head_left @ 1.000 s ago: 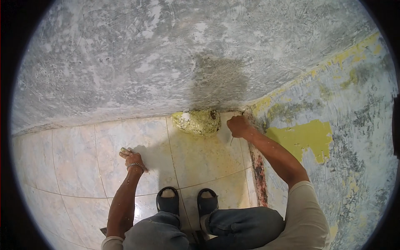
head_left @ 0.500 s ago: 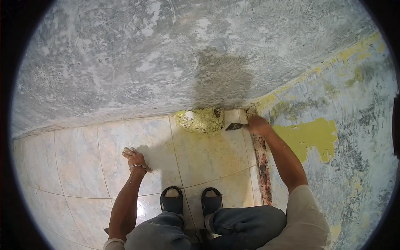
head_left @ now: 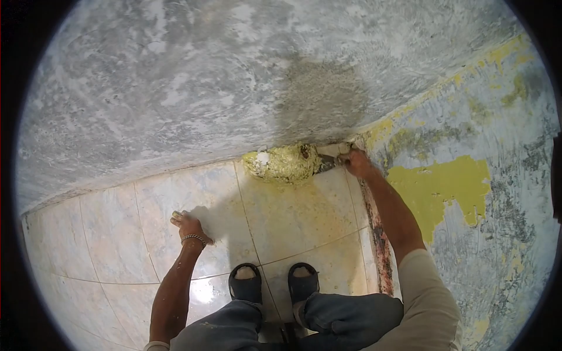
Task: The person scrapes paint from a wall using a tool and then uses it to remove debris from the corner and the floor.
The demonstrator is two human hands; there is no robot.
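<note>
My right hand (head_left: pixel 359 164) is closed round the handle of a putty knife (head_left: pixel 325 164), low in the corner where the two walls meet. Its dark blade sits at the right end of a heap of yellow-green paint scrapings (head_left: pixel 287 165) and appears to touch it. The heap lies on the tiled floor (head_left: pixel 199 181) against the grey wall, with a white patch on its left part. My left hand (head_left: pixel 188 226), a chain bracelet at its wrist, is held low over the tiles to the left, empty, thumb apart from the fingers. Yellowish residue marks its fingertips.
A scraped grey wall (head_left: pixel 175 88) rises ahead, with a darker patch above the heap. The right wall (head_left: pixel 503 222) keeps a yellow-green paint patch (head_left: pixel 439 187). A rough reddish-black strip (head_left: pixel 380 251) runs along its foot. My sandalled feet (head_left: pixel 245 283) stand on the tiles.
My right hand has moved slightly up and toward the corner, bringing the putty knife's blade from beside the heap to its right end. My left hand has barely moved. The view has shifted slightly.
</note>
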